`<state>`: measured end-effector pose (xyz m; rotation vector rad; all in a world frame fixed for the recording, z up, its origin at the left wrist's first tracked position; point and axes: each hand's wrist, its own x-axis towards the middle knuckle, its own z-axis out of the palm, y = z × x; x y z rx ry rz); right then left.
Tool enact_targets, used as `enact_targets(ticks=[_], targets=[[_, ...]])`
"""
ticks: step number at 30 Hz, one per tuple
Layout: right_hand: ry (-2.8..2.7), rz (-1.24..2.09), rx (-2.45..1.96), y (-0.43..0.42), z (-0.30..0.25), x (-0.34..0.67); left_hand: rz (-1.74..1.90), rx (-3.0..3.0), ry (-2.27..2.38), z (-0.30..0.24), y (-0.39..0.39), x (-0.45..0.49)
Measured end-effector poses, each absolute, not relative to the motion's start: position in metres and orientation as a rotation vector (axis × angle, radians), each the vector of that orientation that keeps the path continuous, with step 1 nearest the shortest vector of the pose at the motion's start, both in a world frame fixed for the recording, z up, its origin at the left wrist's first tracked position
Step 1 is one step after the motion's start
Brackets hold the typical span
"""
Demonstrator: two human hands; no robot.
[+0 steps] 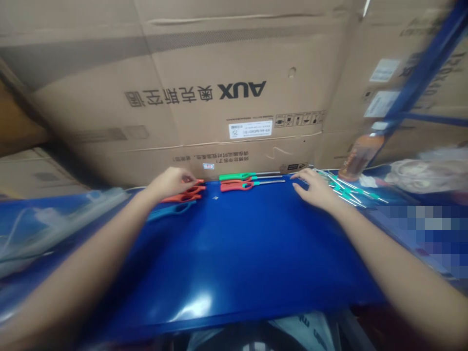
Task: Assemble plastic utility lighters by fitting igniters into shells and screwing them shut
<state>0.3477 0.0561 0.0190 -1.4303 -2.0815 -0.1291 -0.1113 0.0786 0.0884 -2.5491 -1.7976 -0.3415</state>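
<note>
My left hand (173,184) is curled over a pile of orange lighter handles (183,196), its fingertips closed on one at the top. A blue lighter handle (179,208) lies in front of that pile. In the middle lie long-nosed lighters with metal rods: a green lighter (234,176) at the back and a red lighter (236,186) in front, with another orange one partly hidden between them. My right hand (314,189) is over the right side with fingers apart, beside a heap of metal rods with green ends (351,190); nothing shows in its grasp.
A large cardboard box (183,63) stands along the back of the blue table (234,253). An orange-capped-looking drink bottle (361,156) and a plastic bag (420,176) are at the right. A blue metal post (420,73) rises there. A pale strip (84,214) lies left.
</note>
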Motion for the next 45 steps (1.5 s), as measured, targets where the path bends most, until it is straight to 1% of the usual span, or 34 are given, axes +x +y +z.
enact_targets(ticks=[3, 7, 13, 17, 20, 22, 25, 27, 30, 34, 39, 45], targets=[[-2.103, -0.116, -1.22, 0.056, 0.012, 0.34, -0.234, -2.593, -1.806, 0.09, 0.076, -0.136], [-2.153, -0.075, -1.139, 0.053, 0.009, 0.332, -0.194, -2.685, -1.713, 0.082, 0.073, -0.145], [-2.221, 0.015, -1.188, 0.045, 0.015, 0.324, -0.305, -2.734, -1.572, 0.062, 0.081, -0.139], [-2.221, 0.073, -1.243, 0.039, 0.02, 0.319, -0.391, -2.679, -1.513, 0.068, 0.085, -0.132], [-2.211, 0.089, -1.183, 0.032, 0.024, 0.311, -0.465, -2.669, -1.426, 0.081, 0.075, -0.11], [-2.203, 0.116, -1.066, 0.024, 0.028, 0.302, -0.547, -2.73, -1.275, 0.085, 0.057, -0.083], [-2.229, 0.251, -0.908, 0.007, 0.033, 0.285, -0.689, -2.89, -1.13, 0.08, 0.02, -0.034], [-2.301, 0.329, -0.852, -0.005, 0.037, 0.273, -0.718, -3.085, -1.08, 0.07, -0.003, -0.004], [-2.47, 0.379, -0.733, -0.019, 0.038, 0.261, -0.727, -3.28, -1.126, 0.053, -0.023, 0.025], [-2.643, 0.395, -0.729, -0.018, 0.033, 0.261, -0.822, -3.301, -1.178, 0.035, -0.028, 0.04], [-2.674, 0.401, -0.833, -0.003, 0.029, 0.279, -0.913, -3.211, -1.232, 0.02, -0.021, 0.026], [-2.654, 0.457, -0.921, 0.003, 0.037, 0.29, -1.087, -3.012, -1.521, 0.0, -0.009, -0.002]])
